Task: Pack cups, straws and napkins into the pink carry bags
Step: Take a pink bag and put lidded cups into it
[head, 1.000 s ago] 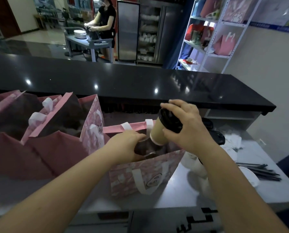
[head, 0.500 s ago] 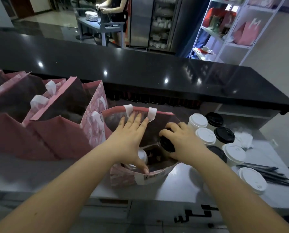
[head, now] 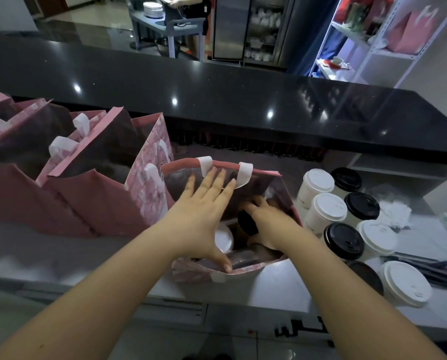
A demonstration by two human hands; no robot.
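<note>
We spread our left hand (head: 204,216) flat and wide across the mouth of the pink bag (head: 266,178), fingers against its far wall, thumb on the near rim, holding nothing. Our right hand (head: 269,224) is inside the bag, wrapped around a black-lidded cup (head: 247,222). A white-lidded cup (head: 223,240) sits in the bag beside it. More cups (head: 326,209) stand just right of the bag, with straws (head: 425,268) beyond.
</note>
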